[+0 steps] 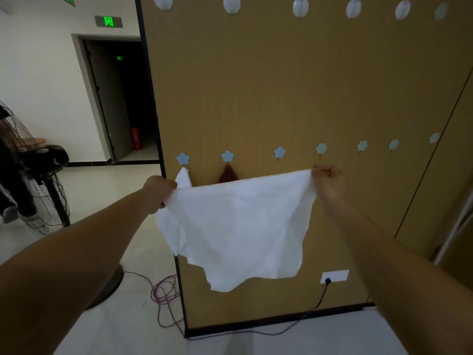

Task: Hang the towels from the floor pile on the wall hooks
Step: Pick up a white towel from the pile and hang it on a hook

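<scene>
I hold a white towel (240,226) spread wide in front of the tan wall panel (281,85). My left hand (157,192) grips its upper left corner and my right hand (329,181) pinches its upper right corner. Just above runs a row of blue flower-shaped hooks (279,152). Another white towel (183,178) hangs from the leftmost hook (183,159). A brown towel (227,175) hangs from the second hook (227,156), mostly hidden behind the spread towel. The floor pile is out of view.
A second row of oval hooks (300,6) runs along the panel's top. A wall socket (334,276) with a black cable sits low on the panel, and purple cable loops (163,293) lie on the floor. A standing fan (38,180) is at left, before a dark doorway (122,98).
</scene>
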`<act>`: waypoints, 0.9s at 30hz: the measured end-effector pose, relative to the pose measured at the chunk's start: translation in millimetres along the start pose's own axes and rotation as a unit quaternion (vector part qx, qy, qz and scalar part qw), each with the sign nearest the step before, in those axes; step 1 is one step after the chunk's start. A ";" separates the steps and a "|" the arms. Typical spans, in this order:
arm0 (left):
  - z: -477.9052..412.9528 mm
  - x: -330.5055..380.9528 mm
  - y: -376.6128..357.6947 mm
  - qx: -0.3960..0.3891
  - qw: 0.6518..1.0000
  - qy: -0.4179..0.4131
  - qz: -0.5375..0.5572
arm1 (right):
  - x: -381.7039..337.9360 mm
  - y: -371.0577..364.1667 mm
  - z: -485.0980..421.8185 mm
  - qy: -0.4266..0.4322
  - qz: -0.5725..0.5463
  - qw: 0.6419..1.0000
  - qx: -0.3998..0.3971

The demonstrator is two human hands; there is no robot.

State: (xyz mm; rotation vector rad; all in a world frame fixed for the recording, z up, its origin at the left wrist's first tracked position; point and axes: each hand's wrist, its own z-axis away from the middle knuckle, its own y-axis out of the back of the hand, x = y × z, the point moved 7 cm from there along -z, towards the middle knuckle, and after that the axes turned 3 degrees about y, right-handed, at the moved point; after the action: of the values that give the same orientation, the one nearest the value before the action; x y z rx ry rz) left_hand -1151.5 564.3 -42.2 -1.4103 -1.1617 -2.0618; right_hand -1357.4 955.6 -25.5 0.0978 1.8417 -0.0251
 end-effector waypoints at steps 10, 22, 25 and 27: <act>17.8 -4.2 -20.7 -0.288 0.945 0.097 0.119 | 18.3 5.2 -3.2 -0.054 -0.028 0.998 0.021; 37.5 -7.3 -29.8 -0.269 0.955 0.127 -0.019 | 22.1 10.5 0.9 -0.036 -0.074 0.996 0.016; 33.8 -3.5 -33.3 -0.235 0.967 0.097 -0.002 | 26.2 14.8 -1.7 -0.038 -0.089 0.995 0.012; 37.9 2.1 -41.4 -0.264 0.962 0.075 0.013 | 29.2 14.1 -2.9 -0.051 -0.104 0.993 -0.007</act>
State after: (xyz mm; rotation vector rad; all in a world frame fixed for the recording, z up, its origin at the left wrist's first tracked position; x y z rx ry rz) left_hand -1159.3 619.1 -51.7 -1.4373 -0.5433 -2.5249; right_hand -1366.9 971.5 -52.4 -0.1048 1.7438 -0.1602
